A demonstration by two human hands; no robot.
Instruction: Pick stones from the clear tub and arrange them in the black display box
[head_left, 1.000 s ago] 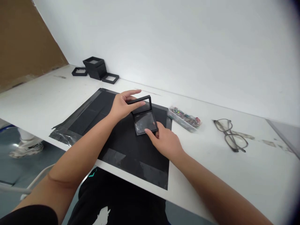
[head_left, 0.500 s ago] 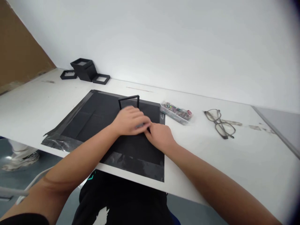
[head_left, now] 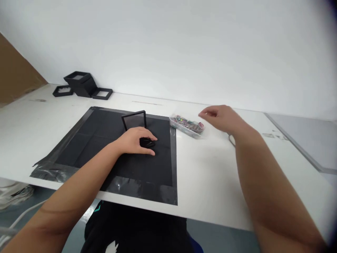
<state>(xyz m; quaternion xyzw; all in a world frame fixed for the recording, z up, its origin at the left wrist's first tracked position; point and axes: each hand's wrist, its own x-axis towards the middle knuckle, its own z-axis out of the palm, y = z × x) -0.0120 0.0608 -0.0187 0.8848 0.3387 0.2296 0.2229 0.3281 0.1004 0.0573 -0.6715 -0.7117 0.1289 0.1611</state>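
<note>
A small black display case (head_left: 139,128) sits open on the black mat (head_left: 105,147), its square lid standing upright. My left hand (head_left: 135,141) lies flat on the case's base, covering most of it. My right hand (head_left: 222,117) hovers over the white table just right of a clear bag of small colourful pieces (head_left: 186,125); its fingers are loosely curled and hold nothing.
A stack of black cases with two loose frames (head_left: 80,85) stands at the back left by the wall. The white table (head_left: 216,168) runs right to a grey panel (head_left: 308,140). A brown board (head_left: 13,77) leans at the far left. My forearm hides the glasses.
My right hand left the case and swung right and up to beside the clear bag. My left hand moved from the lid down onto the base. The camera panned right.
</note>
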